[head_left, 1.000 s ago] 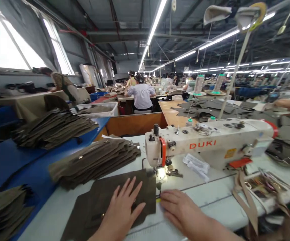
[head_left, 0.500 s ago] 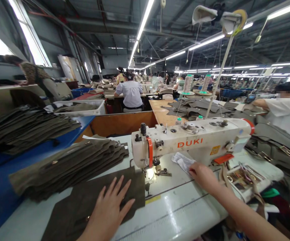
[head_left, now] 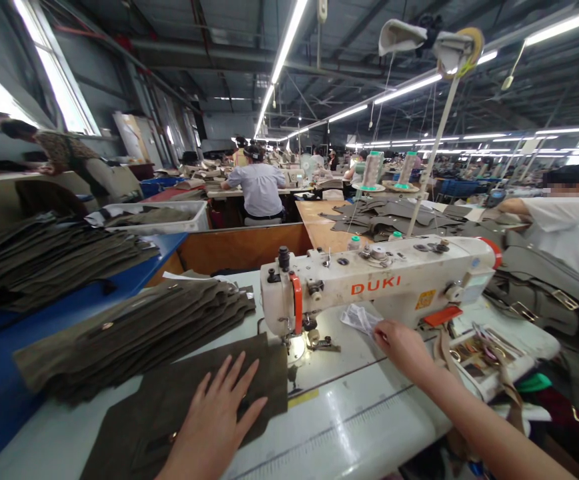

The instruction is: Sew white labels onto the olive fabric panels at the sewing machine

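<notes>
My left hand (head_left: 217, 413) lies flat with spread fingers on a dark olive fabric panel (head_left: 149, 393) that carries small metal fittings. The panel's right edge reaches close to the needle area of the white DUKI sewing machine (head_left: 339, 283). My right hand (head_left: 402, 347) is closed at the near end of a small bunch of white strips (head_left: 357, 319), which look like thin labels, on the machine bed below the arm. Its fingertips are partly hidden, and the far end of the strips rests on the bed.
Left of the machine lies a stack of olive panels (head_left: 139, 333), with another fabric pile (head_left: 49, 260) on a blue surface. An open tray (head_left: 489, 357) with scissors stands at the right. A thread stand pole (head_left: 434, 153) rises behind. Co-workers sit ahead and to the right.
The view has shifted slightly. My left hand stays flat on the panel, and my right hand remains closed at the white strips with hardly any movement.
</notes>
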Demonstrator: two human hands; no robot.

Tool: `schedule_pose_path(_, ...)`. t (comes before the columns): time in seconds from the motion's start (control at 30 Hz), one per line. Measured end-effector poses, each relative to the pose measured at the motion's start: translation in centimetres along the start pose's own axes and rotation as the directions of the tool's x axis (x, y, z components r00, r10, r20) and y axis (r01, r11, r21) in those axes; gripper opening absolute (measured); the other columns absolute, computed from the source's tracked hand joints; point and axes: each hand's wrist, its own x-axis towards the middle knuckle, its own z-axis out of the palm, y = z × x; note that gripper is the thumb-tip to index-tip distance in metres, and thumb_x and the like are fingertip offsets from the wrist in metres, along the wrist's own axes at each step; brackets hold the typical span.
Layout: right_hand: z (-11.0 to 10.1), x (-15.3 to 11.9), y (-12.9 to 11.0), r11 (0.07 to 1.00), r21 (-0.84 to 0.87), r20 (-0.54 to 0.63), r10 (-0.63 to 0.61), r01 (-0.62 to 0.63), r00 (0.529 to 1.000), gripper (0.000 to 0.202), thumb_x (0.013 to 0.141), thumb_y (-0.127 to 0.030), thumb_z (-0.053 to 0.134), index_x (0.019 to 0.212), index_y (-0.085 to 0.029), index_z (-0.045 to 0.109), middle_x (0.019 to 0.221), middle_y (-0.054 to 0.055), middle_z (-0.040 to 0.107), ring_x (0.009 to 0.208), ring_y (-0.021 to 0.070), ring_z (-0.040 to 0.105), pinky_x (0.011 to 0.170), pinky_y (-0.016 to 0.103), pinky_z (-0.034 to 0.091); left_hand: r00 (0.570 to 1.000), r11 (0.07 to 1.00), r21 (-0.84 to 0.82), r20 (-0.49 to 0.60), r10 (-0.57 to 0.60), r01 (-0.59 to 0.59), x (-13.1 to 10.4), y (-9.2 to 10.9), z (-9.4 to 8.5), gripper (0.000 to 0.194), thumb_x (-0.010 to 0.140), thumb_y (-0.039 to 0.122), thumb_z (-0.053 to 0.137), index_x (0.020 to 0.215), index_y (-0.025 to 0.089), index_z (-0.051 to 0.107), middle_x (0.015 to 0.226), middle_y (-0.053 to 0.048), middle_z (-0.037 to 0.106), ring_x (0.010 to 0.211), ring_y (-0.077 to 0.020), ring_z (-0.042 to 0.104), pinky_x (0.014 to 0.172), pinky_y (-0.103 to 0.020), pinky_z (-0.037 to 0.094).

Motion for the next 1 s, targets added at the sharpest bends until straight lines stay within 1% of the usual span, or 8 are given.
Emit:
schedule_pose_path(0.13,-0.3,1.5,0.2,0.999,-0.055,-0.020,0.003,-0.004,1.000,0.023,0.092,-0.013,0.044,0.086,-0.016,0.067,0.092,0.010,0.069,0.093,0.0224,0.062,0.075,0.026,0.043,1.000,1.000,0.001,-0.022,0.014,-0.014,0.0,-0.1,0.0,0.059,0.090,0.056,0.041,0.141,0.028,0.046,0.150,-0.007,0.039,0.138,-0.0315,0.035,0.109,-0.052,0.028)
schedule_pose_path(0.27,0.0,2.6,0.2,0.994,-0.105,0.020,-0.023,0.025,1.000,0.022,0.090,-0.012,0.047,0.081,-0.015,0.067,0.088,0.010,0.069,0.087,0.0219,0.064,0.070,0.025,0.043,1.000,1.000,-0.002,-0.016,-0.002,0.002,0.1,0.0,-0.1,0.059,0.089,0.056,0.041,0.140,0.028,0.048,0.149,-0.007,0.040,0.138,-0.0320,0.034,0.109,-0.053,0.028)
schedule_pose_path(0.4,0.3,3.0,0.3,0.988,-0.146,0.053,-0.048,0.056,0.997,0.022,0.089,-0.013,0.047,0.081,-0.015,0.068,0.087,0.010,0.070,0.084,0.0220,0.065,0.068,0.026,0.043,1.000,1.000,0.001,0.002,-0.009,0.009,0.1,0.1,-0.1,0.059,0.089,0.056,0.041,0.141,0.027,0.047,0.150,-0.007,0.039,0.138,-0.0319,0.034,0.109,-0.053,0.028)
schedule_pose_path(0.57,0.4,3.3,0.6,0.984,-0.171,0.076,-0.038,0.051,0.996,0.021,0.089,-0.014,0.049,0.081,-0.016,0.069,0.084,0.010,0.071,0.081,0.0219,0.067,0.064,0.025,0.043,1.000,1.000,0.014,-0.016,-0.004,0.005,0.0,0.1,0.0,0.058,0.090,0.055,0.041,0.140,0.026,0.047,0.149,-0.007,0.041,0.138,-0.0321,0.035,0.108,-0.054,0.030)
schedule_pose_path(0.77,0.3,3.3,0.6,0.991,-0.131,0.057,-0.016,0.023,0.998,0.020,0.089,-0.013,0.051,0.080,-0.016,0.069,0.085,0.010,0.071,0.081,0.0209,0.067,0.062,0.023,0.041,1.000,1.000,0.020,-0.019,0.001,-0.001,0.0,0.2,-0.3,0.057,0.090,0.053,0.042,0.140,0.026,0.048,0.149,-0.007,0.041,0.138,-0.0314,0.035,0.108,-0.053,0.031)
schedule_pose_path(0.9,-0.2,3.1,0.8,0.997,-0.069,0.037,-0.017,0.020,0.999,0.021,0.090,-0.012,0.050,0.082,-0.018,0.069,0.089,0.008,0.071,0.087,0.0205,0.065,0.067,0.023,0.041,1.000,1.000,0.016,-0.016,0.003,-0.002,0.0,0.2,-0.3,0.057,0.090,0.053,0.043,0.140,0.026,0.047,0.149,-0.007,0.040,0.138,-0.0314,0.035,0.107,-0.054,0.032)
schedule_pose_path(1.0,-0.5,2.8,0.9,1.000,-0.018,0.054,-0.021,0.022,0.998,0.020,0.090,-0.013,0.051,0.083,-0.018,0.069,0.090,0.007,0.071,0.090,0.0197,0.065,0.069,0.023,0.040,1.000,1.000,0.013,-0.018,0.009,-0.008,0.1,0.3,-0.2,0.057,0.090,0.053,0.043,0.140,0.025,0.047,0.149,-0.008,0.041,0.138,-0.0319,0.036,0.107,-0.055,0.032)
